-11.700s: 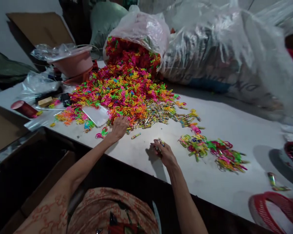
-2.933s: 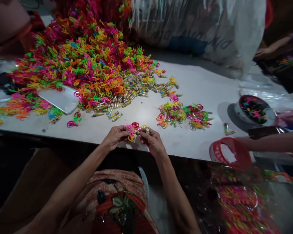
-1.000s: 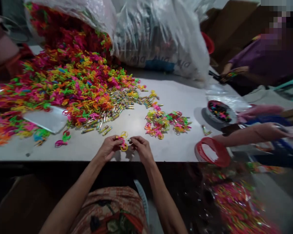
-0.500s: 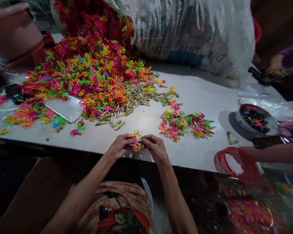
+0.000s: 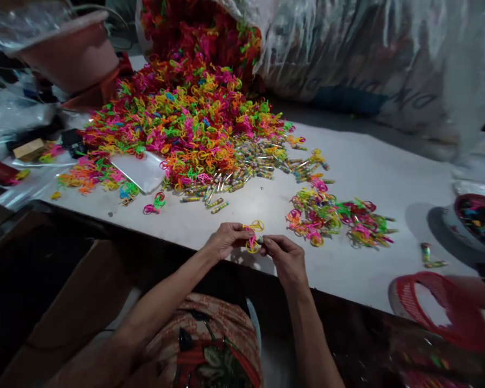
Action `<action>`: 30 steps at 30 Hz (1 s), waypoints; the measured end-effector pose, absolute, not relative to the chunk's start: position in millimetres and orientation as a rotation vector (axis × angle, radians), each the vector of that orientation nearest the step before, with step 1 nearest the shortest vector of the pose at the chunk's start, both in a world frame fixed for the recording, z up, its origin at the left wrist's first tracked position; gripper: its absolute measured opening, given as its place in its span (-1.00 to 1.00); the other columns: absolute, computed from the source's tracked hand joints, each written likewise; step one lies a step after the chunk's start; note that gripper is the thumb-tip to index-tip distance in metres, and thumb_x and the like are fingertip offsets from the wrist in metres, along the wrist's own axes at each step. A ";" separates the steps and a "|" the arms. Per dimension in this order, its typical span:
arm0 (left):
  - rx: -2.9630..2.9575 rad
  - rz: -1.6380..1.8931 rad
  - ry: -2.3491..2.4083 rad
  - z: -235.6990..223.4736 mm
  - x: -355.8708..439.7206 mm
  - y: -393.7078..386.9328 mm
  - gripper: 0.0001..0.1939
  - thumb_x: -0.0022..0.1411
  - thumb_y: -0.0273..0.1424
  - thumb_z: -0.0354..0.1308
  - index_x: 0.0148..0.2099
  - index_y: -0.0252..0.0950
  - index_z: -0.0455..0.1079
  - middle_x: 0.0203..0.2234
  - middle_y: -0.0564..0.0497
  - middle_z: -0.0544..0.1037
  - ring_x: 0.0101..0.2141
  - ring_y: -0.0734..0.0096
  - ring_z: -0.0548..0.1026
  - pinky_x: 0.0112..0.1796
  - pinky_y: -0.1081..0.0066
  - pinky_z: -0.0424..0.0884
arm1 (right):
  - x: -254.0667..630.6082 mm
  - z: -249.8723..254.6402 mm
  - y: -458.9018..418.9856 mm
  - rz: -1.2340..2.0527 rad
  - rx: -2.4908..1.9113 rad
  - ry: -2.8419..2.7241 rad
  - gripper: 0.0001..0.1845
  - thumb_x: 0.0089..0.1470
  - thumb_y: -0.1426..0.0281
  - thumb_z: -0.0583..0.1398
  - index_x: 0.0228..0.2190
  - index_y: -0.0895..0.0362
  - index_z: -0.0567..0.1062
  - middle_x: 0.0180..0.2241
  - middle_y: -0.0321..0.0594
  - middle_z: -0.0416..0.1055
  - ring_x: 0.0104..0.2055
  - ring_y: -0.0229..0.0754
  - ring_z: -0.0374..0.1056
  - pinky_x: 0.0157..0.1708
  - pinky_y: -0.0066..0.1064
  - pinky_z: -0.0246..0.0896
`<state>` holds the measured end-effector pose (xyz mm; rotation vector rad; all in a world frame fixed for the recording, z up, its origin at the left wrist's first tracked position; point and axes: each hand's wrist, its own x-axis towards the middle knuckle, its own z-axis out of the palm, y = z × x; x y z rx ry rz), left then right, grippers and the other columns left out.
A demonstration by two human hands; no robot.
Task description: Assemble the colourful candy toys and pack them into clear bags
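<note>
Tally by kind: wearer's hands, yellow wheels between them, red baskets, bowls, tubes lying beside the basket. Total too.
Left hand and right hand: 2
Yellow wheels: 2
Red basket: 1
Bowl: 1
Tubes beside it: 2
Total: 8

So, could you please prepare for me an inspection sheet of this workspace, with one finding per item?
Surface: white table, a large pile of colourful plastic pieces toward its left.
Job's things: small pink-and-yellow piece in hand; printed tubes beside the pile; tangled group of pieces to the right.
Clutter: clear plastic sleeve, wooden block, pink bucket, red basket at the right.
Hands: left hand fingers hold the piece; right hand fingers pinch something small, not clear what.
Cables: nothing seen with certainty.
Surroundings: big plastic sack behind; another person's arm, blurred, near the basket.
</note>
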<state>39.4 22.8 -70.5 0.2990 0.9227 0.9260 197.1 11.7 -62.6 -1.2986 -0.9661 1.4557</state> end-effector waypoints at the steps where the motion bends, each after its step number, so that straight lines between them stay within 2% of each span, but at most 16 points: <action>1: 0.276 0.919 0.901 -69.6 38.4 22.3 -0.65 -0.37 -0.46 0.52 -0.50 -0.43 0.45 -0.62 0.03 0.53 -0.56 0.49 0.48 -0.39 0.43 0.42 | 196.3 -62.6 12.1 1.483 -1.278 -0.937 -0.74 -0.29 0.22 0.43 -0.54 0.11 0.58 -0.66 -0.32 0.44 -0.61 -0.30 0.31 -0.54 -0.43 0.25; 6: 0.238 0.819 0.843 -71.3 33.5 17.5 -0.70 -0.28 -0.52 0.49 -0.46 -0.44 0.44 -0.59 0.01 0.53 -0.55 0.51 0.49 -0.41 0.48 0.41 | 195.7 -61.2 15.1 1.643 -1.189 -0.899 -0.72 -0.33 0.23 0.45 -0.57 0.11 0.55 -0.68 -0.34 0.41 -0.63 -0.31 0.30 -0.57 -0.43 0.24; 10: 0.224 0.844 0.875 -73.5 35.0 13.1 -0.68 -0.33 -0.51 0.50 -0.49 -0.42 0.43 -0.60 0.03 0.53 -0.56 0.51 0.48 -0.44 0.49 0.41 | 200.7 -58.6 16.7 1.676 -1.183 -0.991 -0.71 -0.30 0.21 0.44 -0.55 0.13 0.56 -0.67 -0.32 0.43 -0.63 -0.30 0.30 -0.57 -0.42 0.26; 14: 0.316 0.947 0.974 -75.1 34.6 12.7 -0.66 -0.38 -0.44 0.51 -0.57 -0.39 0.39 -0.63 0.05 0.52 -0.58 0.49 0.47 -0.47 0.47 0.41 | 191.9 -55.3 10.2 1.500 -1.267 -1.122 -0.75 -0.23 0.21 0.40 -0.55 0.13 0.57 -0.67 -0.32 0.43 -0.62 -0.29 0.33 -0.53 -0.40 0.29; 17: 0.463 1.001 1.068 -77.5 33.2 15.8 -0.69 -0.34 -0.40 0.49 -0.58 -0.39 0.41 -0.68 0.08 0.48 -0.61 0.54 0.43 -0.48 0.49 0.38 | 180.3 -56.8 2.3 1.316 -1.370 -1.183 -0.79 -0.15 0.23 0.36 -0.51 0.12 0.58 -0.63 -0.32 0.45 -0.57 -0.27 0.36 -0.47 -0.38 0.33; 21: 0.585 0.899 1.036 -80.9 34.0 20.3 -0.71 -0.17 -0.33 0.44 -0.42 -0.42 0.51 -0.58 -0.01 0.54 -0.55 0.49 0.46 -0.42 0.44 0.40 | 200.8 -61.9 6.8 1.244 -1.466 -1.136 -0.72 -0.20 0.17 0.35 -0.49 0.13 0.58 -0.65 -0.31 0.43 -0.59 -0.23 0.34 -0.48 -0.34 0.32; 24: 0.821 1.048 1.202 -82.1 22.4 22.8 -0.76 -0.03 -0.42 0.36 -0.26 -0.38 0.54 -0.42 -0.06 0.59 -0.43 0.45 0.51 -0.33 0.42 0.43 | 242.3 -60.9 31.7 0.933 -1.565 -1.220 -0.67 -0.20 0.12 0.33 -0.47 0.13 0.57 -0.57 -0.23 0.47 -0.52 -0.14 0.38 -0.44 -0.24 0.33; 27: 1.252 1.222 1.547 -78.7 -10.9 25.3 -0.81 0.07 -0.52 0.23 -0.21 -0.30 0.53 -0.26 -0.05 0.58 -0.35 0.44 0.52 -0.24 0.40 0.44 | 256.6 -56.1 62.3 0.230 -1.643 -1.409 -0.62 -0.11 0.06 0.26 -0.43 0.13 0.57 -0.36 -0.05 0.51 -0.23 0.04 0.41 -0.21 -0.09 0.30; 28: 1.397 1.228 1.683 -76.0 -25.1 26.9 -0.81 0.10 -0.54 0.19 -0.21 -0.28 0.53 -0.24 -0.05 0.58 -0.31 0.41 0.51 -0.20 0.38 0.44 | 247.3 -54.5 69.6 0.095 -1.663 -1.476 -0.61 -0.04 0.05 0.21 -0.43 0.14 0.56 -0.33 -0.01 0.51 -0.19 0.06 0.40 -0.18 -0.09 0.28; 30: 1.641 1.144 1.962 -68.1 -53.3 33.2 -0.79 0.17 -0.56 0.11 -0.21 -0.25 0.52 -0.24 -0.05 0.57 -0.22 0.34 0.50 -0.12 0.32 0.41 | 207.4 -52.2 77.8 0.153 -1.751 -1.692 -0.58 0.09 0.07 0.11 -0.43 0.15 0.54 -0.39 -0.02 0.50 -0.25 0.02 0.41 -0.21 -0.15 0.26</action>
